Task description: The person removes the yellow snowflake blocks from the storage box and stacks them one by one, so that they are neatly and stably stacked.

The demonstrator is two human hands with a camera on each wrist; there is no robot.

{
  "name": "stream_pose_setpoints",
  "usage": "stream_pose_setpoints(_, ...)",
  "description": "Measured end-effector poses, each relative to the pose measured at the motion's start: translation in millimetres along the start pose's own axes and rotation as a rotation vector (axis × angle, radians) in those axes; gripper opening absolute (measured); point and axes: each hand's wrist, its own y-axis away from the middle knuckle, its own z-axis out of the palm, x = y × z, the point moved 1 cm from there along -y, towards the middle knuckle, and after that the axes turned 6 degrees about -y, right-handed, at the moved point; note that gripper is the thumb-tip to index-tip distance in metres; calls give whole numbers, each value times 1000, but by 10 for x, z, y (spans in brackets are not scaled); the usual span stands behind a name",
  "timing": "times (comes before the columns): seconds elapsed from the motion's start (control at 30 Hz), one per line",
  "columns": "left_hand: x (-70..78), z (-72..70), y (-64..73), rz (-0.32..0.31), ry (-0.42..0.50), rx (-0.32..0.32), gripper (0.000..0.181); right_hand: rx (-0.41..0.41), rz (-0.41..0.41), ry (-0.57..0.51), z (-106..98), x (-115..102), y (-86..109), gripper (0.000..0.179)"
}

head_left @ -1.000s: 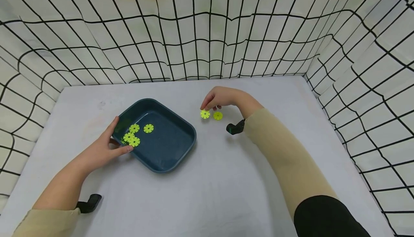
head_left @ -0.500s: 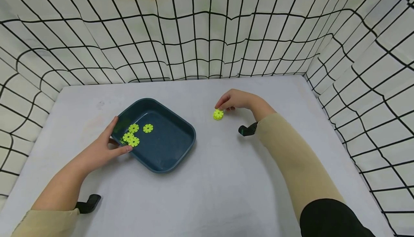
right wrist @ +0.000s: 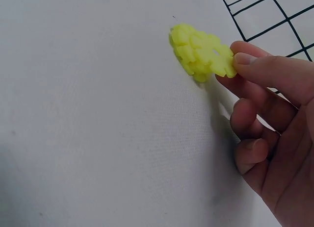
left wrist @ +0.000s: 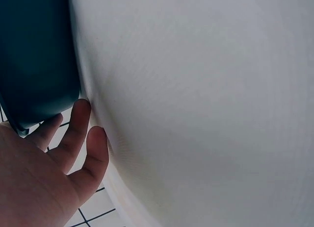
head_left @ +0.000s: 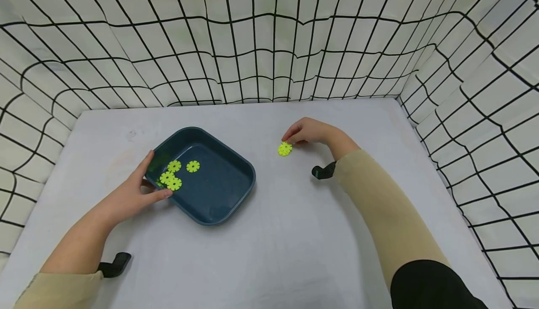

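yellow disc (right wrist: 223,63), pinched in the right hand (head_left: 307,130), overlaps a yellow stack (right wrist: 182,43); left hand (head_left: 131,194), fingers spread, grips the blue tray (head_left: 214,189).

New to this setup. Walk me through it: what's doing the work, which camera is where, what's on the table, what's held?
No robot here: a person works with bare hands. The wide view comes from a camera on the head, looking forward and down; the two close-ups come from cameras on each wrist.

The table has a white surface, with black mesh around it. On it sits a dark blue tray with several notched yellow discs inside. The left hand grips the tray's left end. The right hand pinches one yellow disc between thumb and fingers, over a small yellow pile beside the tray; whether they touch is hard to tell.
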Motion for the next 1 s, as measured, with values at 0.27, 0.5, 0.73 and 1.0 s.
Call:
stream_pose_setpoints(0.27, 11, -1, 6, 7, -4, 6, 115, 22, -1, 26, 38, -16, -11, 21)
stream_pose_setpoints(0.5, 4, -2, 6, 11, 3, 7, 115, 18, 4, 51, 62, -31, -11, 22)
stream_pose_setpoints(0.73, 7, 4, 7, 9, 1, 6, 115, 16, -21, 92, 81, -21, 13, 25)
stream_pose_setpoints(1.0, 8, -1, 7, 4, 3, 2, 115, 22, -46, 153, 83, 11, 79, 31)
